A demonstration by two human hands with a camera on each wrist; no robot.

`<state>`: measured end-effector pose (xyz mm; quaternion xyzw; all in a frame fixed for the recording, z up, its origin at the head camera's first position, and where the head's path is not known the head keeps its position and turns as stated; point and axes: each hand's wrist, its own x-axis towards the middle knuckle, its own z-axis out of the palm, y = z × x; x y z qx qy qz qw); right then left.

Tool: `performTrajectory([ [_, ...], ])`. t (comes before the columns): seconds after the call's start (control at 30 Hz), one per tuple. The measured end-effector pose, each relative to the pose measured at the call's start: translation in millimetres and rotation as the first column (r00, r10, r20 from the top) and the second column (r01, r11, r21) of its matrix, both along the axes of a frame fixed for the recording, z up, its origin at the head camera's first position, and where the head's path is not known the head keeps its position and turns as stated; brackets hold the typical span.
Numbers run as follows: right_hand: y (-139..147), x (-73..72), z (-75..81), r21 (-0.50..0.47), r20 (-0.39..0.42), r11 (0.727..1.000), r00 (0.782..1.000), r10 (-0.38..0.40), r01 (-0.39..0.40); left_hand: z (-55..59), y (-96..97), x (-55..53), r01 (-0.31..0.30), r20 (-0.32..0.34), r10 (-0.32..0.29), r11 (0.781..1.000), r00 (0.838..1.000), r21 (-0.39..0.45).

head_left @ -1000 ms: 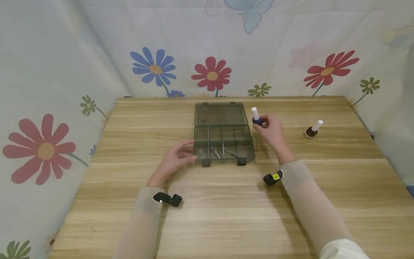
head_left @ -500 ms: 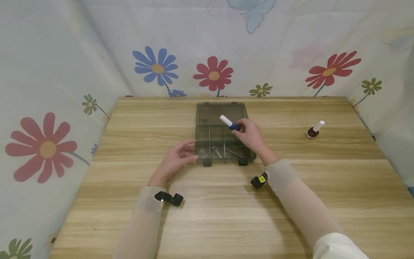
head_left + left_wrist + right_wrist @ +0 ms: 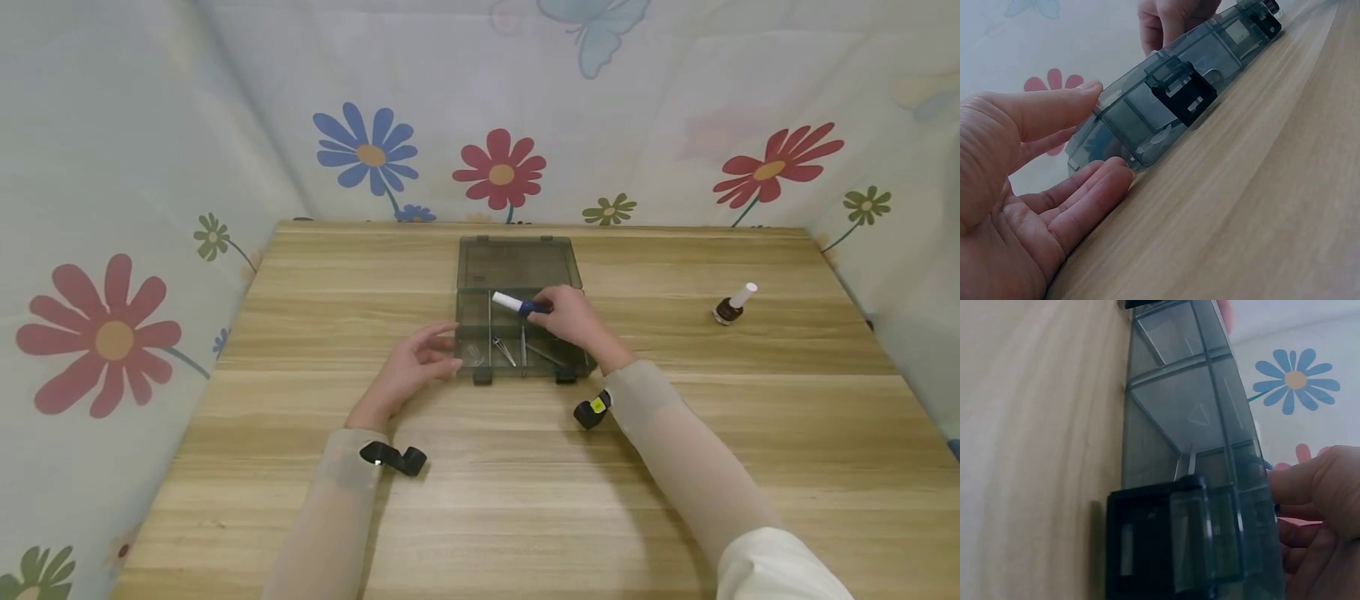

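An opened, smoky translucent organizer box with divided compartments lies on the table, its lid folded back. My right hand pinches a blue nail polish bottle with a white cap, tilted flat over the back compartments. The box wall mostly hides this bottle in the right wrist view. My left hand touches the box's left side with relaxed fingers, thumb near the upper edge in the left wrist view. In the front compartments lie a small silver tool, slim metal pieces and small clear pieces.
A dark nail polish bottle with a white cap stands on the right of the wooden table. Two black latches stick out from the box's front. A flowered cloth hangs behind the table.
My right hand has carried the blue nail polish bottle leftward from beside the box to over its compartments, tipping it from upright to nearly flat. My left hand stays at the box's side.
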<state>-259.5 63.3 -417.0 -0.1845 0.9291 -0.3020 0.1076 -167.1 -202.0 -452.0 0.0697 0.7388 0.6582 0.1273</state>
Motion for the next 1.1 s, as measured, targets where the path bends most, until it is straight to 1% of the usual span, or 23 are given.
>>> performTrajectory([
  [0.07, -1, -2.2, -0.3, 0.018, -0.003, 1.0, 1.0, 0.007, -0.007, -0.2, 0.4, 0.1, -0.003, 0.001, 0.003, 1.0, 1.0, 0.003],
  [0.2, -1, -5.7, -3.6, 0.034, 0.014, 0.999, 1.0, -0.005, 0.005, -0.3, 1.6, 0.0, 0.003, 0.001, -0.003, 1.0, 1.0, 0.005],
  [0.3, -1, -6.8, -6.9, 0.037, 0.031, 0.999, 0.999, -0.022, 0.021, 0.6, 2.5, 0.0, 0.01, -0.001, -0.01, 1.0, 1.0, 0.005],
  [0.43, -1, -7.5, -9.8, 0.027, 0.027, 0.999, 0.999, -0.03, 0.029, 3.0, 2.4, 0.5, 0.007, 0.001, -0.007, 1.0, 1.0, 0.007],
  [0.6, -1, -6.7, -10.6, -0.018, 0.04, 0.999, 0.999, -0.033, 0.034, 4.6, 1.0, 1.1, 0.002, 0.007, -0.002, 1.0, 1.0, 0.012],
  [0.77, 4, -3.7, -8.5, -0.096, 0.011, 0.994, 0.999, -0.048, 0.049, 3.5, 1.4, 1.1, 0.003, 0.012, -0.003, 1.0, 1.0, 0.025],
  [0.83, 8, -2.2, -6.9, -0.133, -0.004, 0.989, 0.998, -0.068, 0.067, 2.9, 1.4, 1.2, 0.002, 0.014, -0.003, 1.0, 1.0, 0.029],
  [0.93, 13, 0.4, -4.5, -0.179, -0.019, 0.977, 0.992, -0.123, 0.117, 2.4, 1.5, 1.1, 0.003, 0.013, -0.003, 1.0, 1.0, 0.03],
  [1.1, 25, 2.9, -3.8, -0.25, -0.063, 0.946, 0.972, -0.228, 0.205, 1.2, 1.9, 0.2, 0.007, 0.005, -0.007, 1.0, 1.0, 0.026],
])
